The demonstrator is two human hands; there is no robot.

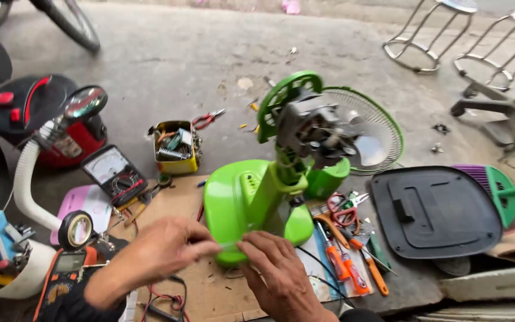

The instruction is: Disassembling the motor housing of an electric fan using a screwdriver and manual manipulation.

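A bright green table fan (257,191) lies on its side on a sheet of cardboard (210,292), its base toward me. Its bare motor (308,128) and wire grille (368,122) point away. My left hand (162,247) and my right hand (275,271) meet at the near edge of the green base. Both pinch a thin pale wire (229,244) stretched between their fingertips.
Orange-handled screwdrivers (344,262) and red scissors (342,209) lie right of the fan. A black plastic cover (433,211) sits further right. A yellow parts box (176,148), red pliers (208,119), an analogue meter (114,173) and a tape roll (75,229) lie left. Metal stools (430,36) stand behind.
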